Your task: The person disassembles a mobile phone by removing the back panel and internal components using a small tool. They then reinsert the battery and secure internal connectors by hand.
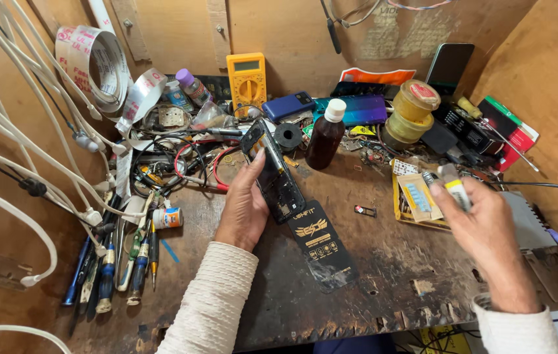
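Ribbed cream sleeve (213,295), glossy phone frame (272,172)

Left hand (245,204) gripping opened black phone (272,172) over worn wooden bench (397,262); right hand (482,226) pinching small white tube (454,187).

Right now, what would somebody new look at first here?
Probably the opened phone the left hand holds up mid-bench, and the small tube in the right hand. Next, the yellow meter against the back wall and the white cables hanging at left.
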